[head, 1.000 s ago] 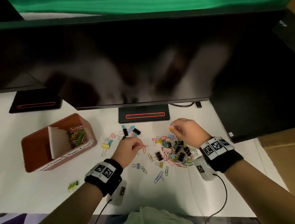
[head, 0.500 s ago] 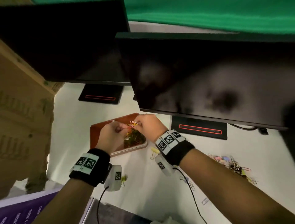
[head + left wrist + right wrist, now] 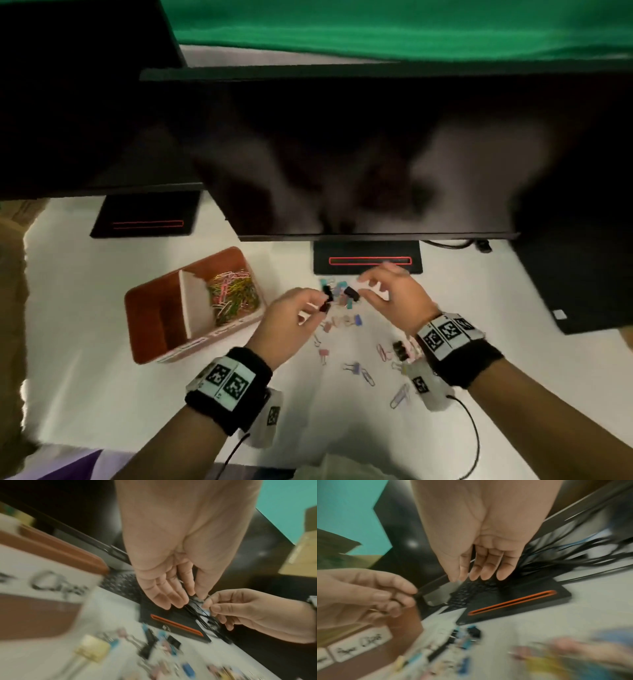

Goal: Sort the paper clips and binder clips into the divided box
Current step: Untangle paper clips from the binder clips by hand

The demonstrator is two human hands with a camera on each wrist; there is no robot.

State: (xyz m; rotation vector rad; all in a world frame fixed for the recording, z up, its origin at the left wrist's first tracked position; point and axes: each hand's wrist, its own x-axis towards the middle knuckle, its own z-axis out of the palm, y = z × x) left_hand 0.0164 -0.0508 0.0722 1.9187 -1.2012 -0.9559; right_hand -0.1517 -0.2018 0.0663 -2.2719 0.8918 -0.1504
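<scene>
The brown divided box [image 3: 154,322] stands at left; its right compartment holds several coloured paper clips [image 3: 233,298], and the left one shows only bare floor. Right of the box, binder clips and paper clips [image 3: 342,320] lie scattered on the white desk. My left hand [image 3: 320,305] hovers over the pile's far end and pinches a black binder clip [image 3: 327,296] between thumb and fingers; the right wrist view shows that same dark clip [image 3: 418,595] in the pinch. My right hand [image 3: 368,286] hangs beside it with loosely bent fingers holding nothing, close to another black binder clip [image 3: 351,293].
Two dark monitors overhang the desk; their black stand bases [image 3: 368,260] [image 3: 147,222] sit just behind the pile and the box. A black case [image 3: 582,291] lies at right. More paper clips [image 3: 399,395] and black binder clips [image 3: 399,349] lie near my right wrist.
Half a second ago both hands were over the box's paper clip compartment. They have moved right, back over the loose pile, and the left hand has taken hold of a black binder clip.
</scene>
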